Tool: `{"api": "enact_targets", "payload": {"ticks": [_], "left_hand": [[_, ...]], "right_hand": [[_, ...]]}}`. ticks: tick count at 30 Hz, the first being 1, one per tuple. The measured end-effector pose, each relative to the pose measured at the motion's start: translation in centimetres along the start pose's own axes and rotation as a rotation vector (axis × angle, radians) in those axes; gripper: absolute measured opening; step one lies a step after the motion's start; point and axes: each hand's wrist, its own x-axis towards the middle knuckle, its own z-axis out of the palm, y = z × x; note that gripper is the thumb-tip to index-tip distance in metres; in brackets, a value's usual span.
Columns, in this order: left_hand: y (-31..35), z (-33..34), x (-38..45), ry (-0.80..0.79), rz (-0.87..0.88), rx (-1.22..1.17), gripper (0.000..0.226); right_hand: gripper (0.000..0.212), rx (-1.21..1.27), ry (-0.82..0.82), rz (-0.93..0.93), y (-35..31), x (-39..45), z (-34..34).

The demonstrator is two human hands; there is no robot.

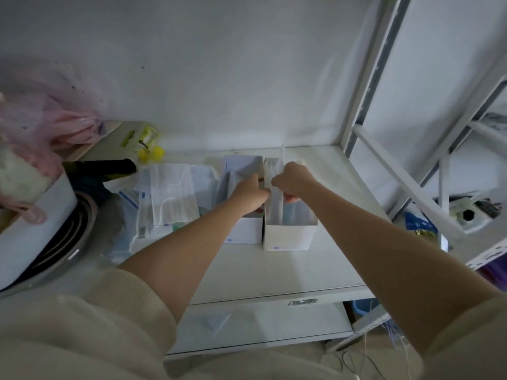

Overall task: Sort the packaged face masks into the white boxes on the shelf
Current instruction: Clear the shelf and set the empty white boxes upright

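Both my hands met over the two white boxes [288,234] near the shelf's [274,272] back edge: left hand [251,193] and right hand [293,179] pinched one upright packaged mask [275,204].

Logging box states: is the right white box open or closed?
Open: the right white box has no lid on top, and packaged masks show inside.
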Motion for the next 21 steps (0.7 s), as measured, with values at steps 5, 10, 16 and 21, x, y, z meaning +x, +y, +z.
{"api": "enact_targets", "payload": {"ticks": [5, 10, 16, 21], "left_hand": [[-0.3, -0.1, 0.1, 0.006, -0.014, -0.064, 0.048], [-0.7, 0.3, 0.6, 0.020, -0.018, -0.107, 0.037], [-1.2, 0.2, 0.9, 0.013, -0.024, -0.140, 0.019], [-1.4, 0.3, 0.9, -0.016, -0.008, -0.179, 0.044]], "right_hand": [[0.016, -0.096, 0.228, -0.072, 1.2, -0.7, 0.1], [0.052, -0.123, 0.115, -0.002, 1.1, -1.3, 1.1], [0.079, 0.034, 0.036, 0.049, 2.0, -1.3, 2.7], [0.091, 0.182, 0.065, 0.169, 3.2, -0.7, 3.4]]}}
